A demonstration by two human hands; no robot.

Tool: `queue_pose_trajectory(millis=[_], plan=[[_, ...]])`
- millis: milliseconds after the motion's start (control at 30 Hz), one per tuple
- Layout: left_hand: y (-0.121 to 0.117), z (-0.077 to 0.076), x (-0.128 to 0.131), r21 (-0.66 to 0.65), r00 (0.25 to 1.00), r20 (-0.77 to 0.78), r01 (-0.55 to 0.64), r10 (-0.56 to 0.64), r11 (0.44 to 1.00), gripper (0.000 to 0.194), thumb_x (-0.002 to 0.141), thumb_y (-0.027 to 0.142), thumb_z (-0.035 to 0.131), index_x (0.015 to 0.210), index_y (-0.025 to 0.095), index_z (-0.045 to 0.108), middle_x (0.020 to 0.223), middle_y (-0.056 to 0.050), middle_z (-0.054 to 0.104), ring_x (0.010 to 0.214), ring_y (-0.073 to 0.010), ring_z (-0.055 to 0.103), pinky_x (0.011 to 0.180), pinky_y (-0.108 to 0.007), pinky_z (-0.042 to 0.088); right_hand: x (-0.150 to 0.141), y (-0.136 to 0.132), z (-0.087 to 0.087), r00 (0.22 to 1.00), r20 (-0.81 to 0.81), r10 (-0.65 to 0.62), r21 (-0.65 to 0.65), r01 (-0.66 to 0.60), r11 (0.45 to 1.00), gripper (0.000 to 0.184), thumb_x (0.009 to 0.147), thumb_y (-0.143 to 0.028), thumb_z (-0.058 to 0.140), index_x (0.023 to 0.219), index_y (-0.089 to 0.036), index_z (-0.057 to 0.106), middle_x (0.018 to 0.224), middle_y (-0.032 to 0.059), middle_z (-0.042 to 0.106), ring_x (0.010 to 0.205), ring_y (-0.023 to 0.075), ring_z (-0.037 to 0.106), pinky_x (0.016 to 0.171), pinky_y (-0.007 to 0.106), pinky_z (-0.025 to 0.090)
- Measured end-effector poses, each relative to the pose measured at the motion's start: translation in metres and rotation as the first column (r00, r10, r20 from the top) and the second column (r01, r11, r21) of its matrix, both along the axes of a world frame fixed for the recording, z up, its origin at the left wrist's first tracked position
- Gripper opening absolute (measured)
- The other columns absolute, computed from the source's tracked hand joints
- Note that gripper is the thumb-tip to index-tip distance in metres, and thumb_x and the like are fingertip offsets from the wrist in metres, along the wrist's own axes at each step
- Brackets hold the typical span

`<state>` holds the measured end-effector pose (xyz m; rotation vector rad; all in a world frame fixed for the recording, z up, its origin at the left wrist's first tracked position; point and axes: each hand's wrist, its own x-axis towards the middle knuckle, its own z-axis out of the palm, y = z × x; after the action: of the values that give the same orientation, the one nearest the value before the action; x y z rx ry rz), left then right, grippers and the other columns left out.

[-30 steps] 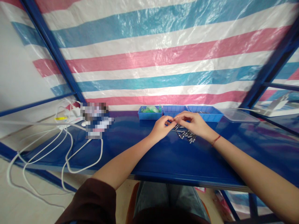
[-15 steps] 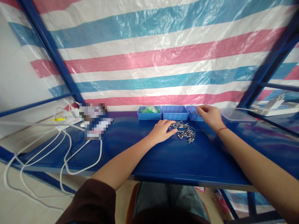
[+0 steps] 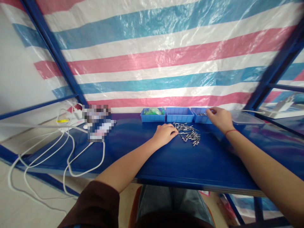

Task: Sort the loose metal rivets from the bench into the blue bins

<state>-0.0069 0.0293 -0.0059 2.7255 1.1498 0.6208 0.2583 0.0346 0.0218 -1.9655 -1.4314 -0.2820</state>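
Note:
A pile of metal blind rivets (image 3: pixel 190 131) with thin shanks lies on the blue table (image 3: pixel 175 164). At the pile's left edge my left hand (image 3: pixel 165 133) is closed in a pinch, with a rivet poking out between thumb and forefinger. My right hand (image 3: pixel 220 118) is over the right-hand blue bin (image 3: pixel 199 118), its thumb and fingertips together; what they hold, if anything, is hidden. Several rivets show inside that bin, partly covered by the hand.
A middle blue bin (image 3: pixel 180 116) and a left blue bin (image 3: pixel 153 117) holding green-and-clear plastic stand in the same row. A clear lid (image 3: pixel 248 117) lies to the right. White cables (image 3: pixel 103 158) loop across the table's left side. Striped sheeting (image 3: pixel 156 60) hangs behind.
My left hand's fingers have closed from spread to a pinch on a rivet. The right hand stays over the bin; the thin rivet that stuck out of its fingertips no longer shows.

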Motion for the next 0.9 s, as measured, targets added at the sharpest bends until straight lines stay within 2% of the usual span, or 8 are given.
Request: queue_pose_trajectory(millis=[100,167,267,400,500,633,767,900], plan=[[0.001,-0.001,0.001,0.004,0.999,0.009,0.033,-0.033,0.999,0.025,0.09,0.023,0.046,0.1,0.025,0.069,0.108,0.0,0.066,0.101,-0.0162,0.059,0.088,-0.029,0.044,-0.012,-0.003,0.001,0.994,0.025,0.11,0.037,-0.111,0.993,0.032,0.081,-0.034,0.047,0.089,-0.015,0.071,0.08,0.0096,0.071,0.076,0.0235,0.064,0.065,0.029,0.04],[0.001,-0.002,0.001,0.024,0.999,0.008,0.033,-0.033,0.999,0.029,0.09,0.02,0.045,0.11,0.025,0.065,0.11,-0.002,0.065,0.1,-0.0155,0.059,0.089,-0.027,0.045,-0.023,-0.006,0.001,0.967,0.055,0.247,0.016,-0.248,0.969,0.031,0.082,-0.034,0.046,0.083,-0.016,0.071,0.076,0.008,0.07,0.072,0.0219,0.064,0.064,0.028,0.041],[0.0,-0.003,0.0,0.071,0.998,-0.023,-0.063,0.065,0.996,0.031,0.088,0.027,0.049,0.116,0.022,0.063,0.109,-0.006,0.064,0.099,-0.0202,0.058,0.09,-0.033,0.046,-0.042,-0.013,0.001,0.875,0.083,0.476,-0.04,-0.475,0.879,0.029,0.083,-0.035,0.046,0.078,-0.018,0.07,0.074,0.0056,0.07,0.065,0.0191,0.062,0.062,0.028,0.041],[-0.001,-0.002,-0.002,0.043,0.994,-0.035,-0.103,0.104,0.994,0.029,0.088,0.035,0.048,0.1,0.018,0.069,0.097,-0.01,0.064,0.093,-0.0238,0.06,0.087,-0.037,0.046,-0.062,-0.021,0.002,0.76,0.078,0.646,-0.081,-0.641,0.764,0.028,0.084,-0.033,0.046,0.077,-0.02,0.069,0.078,0.0038,0.071,0.064,0.0177,0.062,0.061,0.028,0.042],[0.0,-0.002,-0.002,0.001,0.997,0.001,-0.071,0.071,0.997,0.026,0.089,0.029,0.046,0.091,0.019,0.07,0.091,-0.008,0.065,0.09,-0.0215,0.061,0.087,-0.035,0.046,-0.069,-0.023,0.0,0.706,0.057,0.706,-0.118,-0.697,0.707,0.027,0.085,-0.031,0.045,0.077,-0.02,0.068,0.076,0.003,0.071,0.063,0.017,0.061,0.06,0.028,0.041],[0.0,-0.002,-0.001,-0.036,0.988,0.077,-0.132,0.134,0.991,0.026,0.09,0.03,0.044,0.09,0.022,0.069,0.093,-0.006,0.066,0.093,-0.0225,0.06,0.085,-0.038,0.045,-0.074,-0.022,-0.006,0.683,0.0,0.731,-0.119,-0.725,0.678,0.023,0.082,-0.032,0.05,0.077,-0.019,0.069,0.074,0.0029,0.069,0.062,0.0165,0.06,0.06,0.028,0.042],[0.001,-0.001,0.002,-0.094,0.933,0.341,-0.084,0.112,0.992,0.024,0.091,0.029,0.044,0.092,0.02,0.066,0.094,-0.004,0.067,0.094,-0.019,0.06,0.086,-0.032,0.045,-0.082,-0.02,-0.013,0.645,-0.165,0.746,-0.006,-0.757,0.654,0.024,0.081,-0.038,0.055,0.082,-0.019,0.069,0.082,0.0041,0.07,0.069,0.0172,0.06,0.065,0.029,0.045],[0.003,0.0,0.005,-0.131,0.84,0.537,0.0,0.071,0.991,0.022,0.091,0.027,0.044,0.091,0.016,0.063,0.094,-0.004,0.067,0.09,-0.0162,0.06,0.086,-0.028,0.045,-0.093,-0.023,-0.013,0.539,-0.381,0.751,0.148,-0.766,0.625,0.03,0.078,-0.045,0.058,0.083,-0.017,0.068,0.077,0.0045,0.068,0.064,0.0153,0.058,0.061,0.029,0.046]])
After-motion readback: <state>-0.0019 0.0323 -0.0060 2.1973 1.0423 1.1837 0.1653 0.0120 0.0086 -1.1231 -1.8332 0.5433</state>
